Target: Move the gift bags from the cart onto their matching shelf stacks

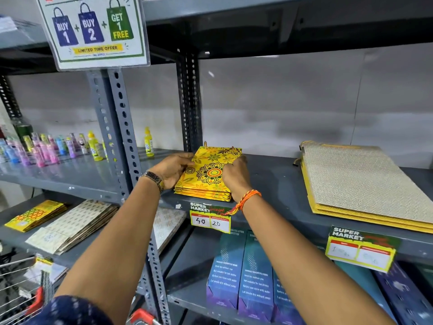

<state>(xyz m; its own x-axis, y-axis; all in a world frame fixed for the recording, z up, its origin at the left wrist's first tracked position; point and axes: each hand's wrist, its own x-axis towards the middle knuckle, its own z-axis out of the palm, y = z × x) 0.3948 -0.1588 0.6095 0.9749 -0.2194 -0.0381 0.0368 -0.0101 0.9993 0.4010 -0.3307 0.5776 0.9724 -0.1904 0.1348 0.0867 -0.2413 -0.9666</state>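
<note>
A stack of small yellow gift bags (208, 171) with a black and orange mandala print lies flat on the grey shelf (276, 184) at chest height. My left hand (172, 168) grips the stack's left edge. My right hand (235, 175) presses on its right side, fingers curled over the top bag. A stack of large beige patterned gift bags (360, 184) with yellow edges lies to the right on the same shelf. The wire cart (21, 289) shows at the bottom left with a few flat items in it.
Slotted grey uprights (121, 127) divide the shelving. Small coloured bottles (46, 146) stand on the left shelf. Below lie more yellow bags (35, 215), beige patterned bags (75, 226) and blue boxes (243, 270). A promo sign (93, 29) hangs above. Price tags (210, 219) stick out from the shelf edge.
</note>
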